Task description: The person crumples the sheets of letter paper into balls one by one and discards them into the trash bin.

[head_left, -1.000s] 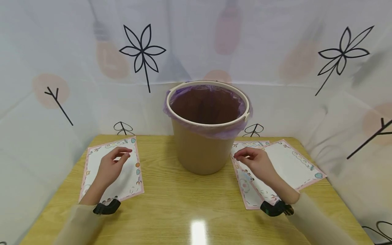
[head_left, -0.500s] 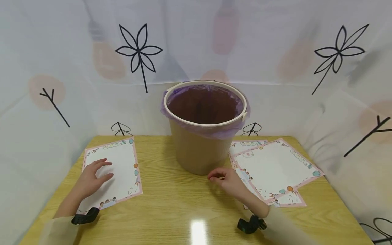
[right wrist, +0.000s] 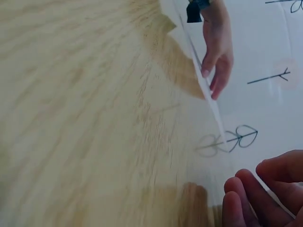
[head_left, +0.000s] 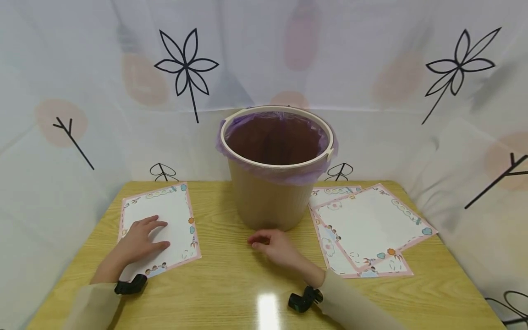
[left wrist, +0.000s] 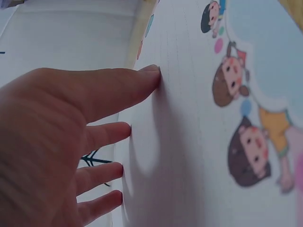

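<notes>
My left hand is spread over a sheet of decorated paper on the left of the table. In the left wrist view, the thumb and fingertips come right down to that paper, which has cartoon children along its pink edge. My right hand is low over the table, just in front of the bucket, its fingers loosely bent and holding nothing. The right wrist view shows those fingers near the tabletop, with the left hand beyond. A beige bucket lined with a purple bag stands in the middle.
To the right of the bucket lie two overlapping sheets, a top sheet and a lower sheet, both pink-bordered. Behind the wooden table hangs a pale curtain printed with plants.
My right hand has moved left from over the right-hand sheets to in front of the bucket. My left hand has spread and come lower on its paper, which has shifted slightly right.
</notes>
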Demonstrator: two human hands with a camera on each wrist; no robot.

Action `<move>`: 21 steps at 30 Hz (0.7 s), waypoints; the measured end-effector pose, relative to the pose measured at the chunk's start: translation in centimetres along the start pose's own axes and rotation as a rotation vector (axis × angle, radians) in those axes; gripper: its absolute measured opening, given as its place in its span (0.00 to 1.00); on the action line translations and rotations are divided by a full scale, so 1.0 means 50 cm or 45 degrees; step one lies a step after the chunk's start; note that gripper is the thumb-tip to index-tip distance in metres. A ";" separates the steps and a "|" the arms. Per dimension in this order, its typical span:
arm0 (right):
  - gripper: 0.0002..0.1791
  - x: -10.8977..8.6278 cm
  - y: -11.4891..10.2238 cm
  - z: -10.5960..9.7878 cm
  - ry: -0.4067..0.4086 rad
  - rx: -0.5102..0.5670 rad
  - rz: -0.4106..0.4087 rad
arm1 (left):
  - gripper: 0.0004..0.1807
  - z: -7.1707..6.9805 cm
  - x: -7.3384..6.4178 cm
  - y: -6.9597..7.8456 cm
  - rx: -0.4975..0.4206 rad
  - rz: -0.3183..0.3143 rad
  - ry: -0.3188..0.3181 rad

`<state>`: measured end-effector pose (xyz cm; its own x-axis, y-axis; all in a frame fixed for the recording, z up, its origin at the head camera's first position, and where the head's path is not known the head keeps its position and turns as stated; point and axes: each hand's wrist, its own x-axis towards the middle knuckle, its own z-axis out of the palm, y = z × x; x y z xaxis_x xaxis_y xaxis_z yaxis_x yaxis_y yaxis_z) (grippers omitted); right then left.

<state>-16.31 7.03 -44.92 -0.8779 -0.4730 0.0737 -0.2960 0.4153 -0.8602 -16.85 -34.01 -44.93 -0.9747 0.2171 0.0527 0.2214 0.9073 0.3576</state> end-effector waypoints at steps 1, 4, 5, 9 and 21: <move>0.10 0.006 0.000 0.006 -0.005 0.016 -0.001 | 0.34 0.000 0.002 0.004 0.002 -0.002 -0.007; 0.13 0.026 0.003 0.024 -0.036 0.082 -0.014 | 0.35 0.001 0.004 0.013 0.006 -0.007 -0.019; 0.14 0.032 0.004 0.031 -0.051 0.116 -0.023 | 0.34 0.002 0.005 0.015 0.008 -0.010 -0.020; 0.18 0.058 0.000 0.057 -0.113 0.251 -0.037 | 0.34 0.005 0.007 0.024 0.023 -0.002 -0.013; 0.26 0.097 -0.026 0.110 -0.185 0.454 0.122 | 0.34 0.032 0.020 0.099 0.046 -0.012 0.025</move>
<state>-18.13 -0.06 -46.22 -0.8253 -0.5610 -0.0653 -0.0437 0.1787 -0.9829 -16.68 -28.70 -44.59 -0.9772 0.2015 0.0674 0.2125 0.9217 0.3245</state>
